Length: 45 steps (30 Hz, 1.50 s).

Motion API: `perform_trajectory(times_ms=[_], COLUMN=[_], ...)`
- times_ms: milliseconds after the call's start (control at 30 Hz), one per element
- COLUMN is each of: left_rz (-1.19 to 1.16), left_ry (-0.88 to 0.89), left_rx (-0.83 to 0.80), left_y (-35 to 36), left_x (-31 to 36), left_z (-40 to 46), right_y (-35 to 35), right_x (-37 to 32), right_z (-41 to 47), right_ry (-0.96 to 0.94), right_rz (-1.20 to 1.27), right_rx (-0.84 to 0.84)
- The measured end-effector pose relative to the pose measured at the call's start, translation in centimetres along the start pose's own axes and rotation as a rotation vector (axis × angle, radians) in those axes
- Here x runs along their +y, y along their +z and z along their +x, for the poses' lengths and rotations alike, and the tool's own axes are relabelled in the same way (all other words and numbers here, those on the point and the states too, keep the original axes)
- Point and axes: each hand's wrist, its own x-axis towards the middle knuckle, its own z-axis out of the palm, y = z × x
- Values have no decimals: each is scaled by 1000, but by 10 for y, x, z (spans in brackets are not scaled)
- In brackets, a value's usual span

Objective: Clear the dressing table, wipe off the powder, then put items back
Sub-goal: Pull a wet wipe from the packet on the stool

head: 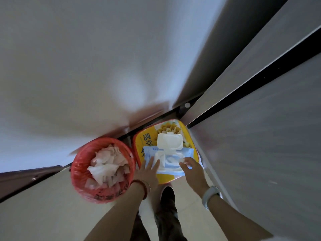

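Observation:
A blue-and-white pack of wet wipes (188, 152) lies on a yellow printed tin box (175, 129) on the floor, its white flip lid (169, 140) standing open. My left hand (148, 171) presses flat on the pack's left side with straight fingers. My right hand (192, 171) is at the pack's opening, its fingertips pinching a white wipe (178, 160) that sticks out. The dressing table is out of view.
A red plastic waste basket (102, 171) holding crumpled white tissues stands left of the box. A white wall rises behind. Grey wardrobe panels (260, 136) with a dark gap run along the right. Pale floor tiles and my dark shoe (167, 193) lie below.

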Motion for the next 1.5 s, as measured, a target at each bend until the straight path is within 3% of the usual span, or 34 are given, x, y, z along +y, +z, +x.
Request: perform_trajectory(times_ms=[133, 233, 300, 400, 467, 667, 800, 933, 1033, 1167, 1300, 1500], left_rz=[-120, -129, -148, -174, -195, -249, -400, -621, -615, -743, -853, -883], left_ry=[-55, -53, -44, -47, -54, -73, -92, -100, 39, 57, 48, 26], left_rx=[-17, -1, -2, 24, 49, 48, 110, 526, 644, 614, 628, 649], left_y=[-3, 4, 11, 23, 28, 30, 27, 12, 2, -3, -8, -14], left_x=[6, 4, 2, 0, 0, 1, 2, 18, 42, 68, 74, 69], left_z=[-4, 1, 3, 7, 9, 11, 10, -3, -15, -10, -4, -6], right_y=[6, 7, 6, 4, 2, -9, -21, -28, -28, -23, -30, -31], right_x=[-5, -1, 8, 22, 24, 1, -17, -20, -19, -11, -10, -6], right_z=[1, 14, 21, 25, 27, 19, 22, 27, 27, 25, 19, 16], right_ry=[-62, -472, -724, -837, -810, -838, -467, -119, 15, 137, 25, 98], right_rz=[-218, -692, -955, -1127, -1076, -571, -246, -44, 130, 237, 123, 173], right_rx=[-10, 98, 82, 14, 9, -4, 36, -154, -151, -192, -246, -280])
